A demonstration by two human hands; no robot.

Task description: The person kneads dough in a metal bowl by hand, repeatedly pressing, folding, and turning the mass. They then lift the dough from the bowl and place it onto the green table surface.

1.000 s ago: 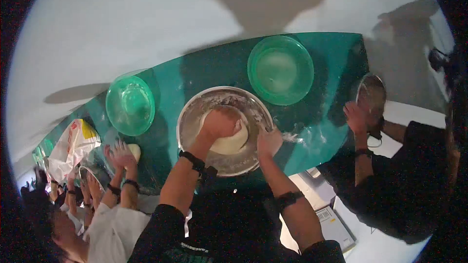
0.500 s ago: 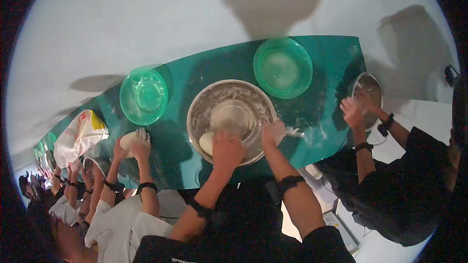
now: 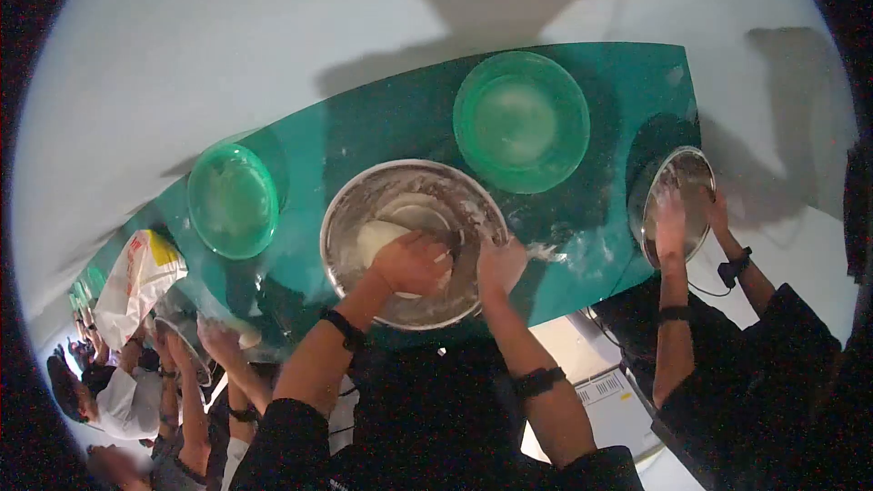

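Observation:
A large steel mixing bowl (image 3: pixel 338 191) stands in front of me, its inner wall smeared with flour. Inside it lies a pale lump of dough (image 3: pixel 377 235). My left hand (image 3: pixel 414 262) presses down on the dough, fingers curled over its surface and partly hiding it. On the bowl's right side, my right hand (image 3: pixel 500 265) is closed around the rim, with flour on the fingers. Both wrists wear dark bands.
Green plastic basins (image 3: pixel 520 123) stand beyond the bowl and to its left, on a green table (image 3: pixel 382 100) streaked with flour. At right a co-worker's hands are in another metal bowl (image 3: pixel 647 232). Other people work at left, near a white bag (image 3: pixel 136 295).
My view has shifted, and the bowl appears lower and further left. Under my left hand the dough looks flatter and more spread. The co-worker's hands at right have moved within their bowl.

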